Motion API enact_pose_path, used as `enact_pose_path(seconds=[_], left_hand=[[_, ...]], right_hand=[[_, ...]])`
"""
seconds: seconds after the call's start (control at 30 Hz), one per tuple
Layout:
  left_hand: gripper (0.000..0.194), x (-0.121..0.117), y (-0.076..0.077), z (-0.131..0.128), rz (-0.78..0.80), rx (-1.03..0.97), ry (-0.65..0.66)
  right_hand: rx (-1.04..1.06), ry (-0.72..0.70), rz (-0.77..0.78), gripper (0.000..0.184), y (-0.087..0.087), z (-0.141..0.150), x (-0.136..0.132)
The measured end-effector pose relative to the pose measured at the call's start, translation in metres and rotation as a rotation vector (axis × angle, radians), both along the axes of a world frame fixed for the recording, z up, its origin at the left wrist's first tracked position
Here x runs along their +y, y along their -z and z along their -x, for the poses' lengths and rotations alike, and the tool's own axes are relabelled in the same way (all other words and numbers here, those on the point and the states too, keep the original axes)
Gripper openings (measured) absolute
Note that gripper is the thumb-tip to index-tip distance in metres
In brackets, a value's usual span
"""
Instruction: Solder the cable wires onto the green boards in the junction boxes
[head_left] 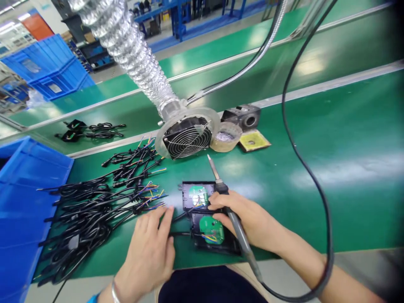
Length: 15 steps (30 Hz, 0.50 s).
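Observation:
My right hand [252, 219] grips a soldering iron [239, 233] by its handle, the metal tip pointing up and away over the bench. Below that hand lie two black plastic housings, an upper one [187, 198] and a lower one [198, 244]. Each contains a green circuit board, one [194, 194] above and one [211, 225] below, with coloured wires on them. The right fingers partly cover the housings' right side. My left hand [150, 248] has its fingers stretched out, beside the wire ends of a bundle of black cables [91, 206] and left of the housings' cables.
A fume extractor fan [189, 141] hangs from a silver duct [139, 50] ahead. Beside it are a round tub [225, 136], a yellow sponge tray [254, 141] and an iron holder [243, 117]. A blue bin [22, 219] stands left. The iron's cord [311, 172] loops at right.

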State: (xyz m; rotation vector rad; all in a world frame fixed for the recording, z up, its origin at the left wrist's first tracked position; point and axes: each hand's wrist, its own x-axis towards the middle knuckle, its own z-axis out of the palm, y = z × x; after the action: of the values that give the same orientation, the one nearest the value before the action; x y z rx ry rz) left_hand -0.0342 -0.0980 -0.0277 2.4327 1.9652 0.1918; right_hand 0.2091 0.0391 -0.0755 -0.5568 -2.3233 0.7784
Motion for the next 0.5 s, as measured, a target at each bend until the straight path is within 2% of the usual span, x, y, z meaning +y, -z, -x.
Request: enact_pose_path(seconds=[0.07,0.13,0.23,0.33,0.5], left_hand=[[0.068,0.012,-0.011,-0.017,0.047,-0.112,0.106],[0.074,0.033,-0.017,-0.029,0.143,-0.176,0.273],[0.081,0.066,-0.017,-0.035,0.263,-0.181,0.411],[0.08,0.082,-0.008,-0.035,0.275,-0.159,0.436],[0.08,0.078,-0.002,-0.035,0.192,-0.118,0.405]], right_hand=[[0.029,0.016,0.016,0.026,0.001,0.001,-0.002],[0.075,0.023,0.028,0.031,0.003,0.002,-0.003],[0.116,0.028,0.046,0.035,0.004,0.001,-0.004],[0.109,0.049,0.08,0.033,0.005,0.0,-0.004],[0.061,0.036,0.157,0.034,0.003,-0.002,-0.003]])
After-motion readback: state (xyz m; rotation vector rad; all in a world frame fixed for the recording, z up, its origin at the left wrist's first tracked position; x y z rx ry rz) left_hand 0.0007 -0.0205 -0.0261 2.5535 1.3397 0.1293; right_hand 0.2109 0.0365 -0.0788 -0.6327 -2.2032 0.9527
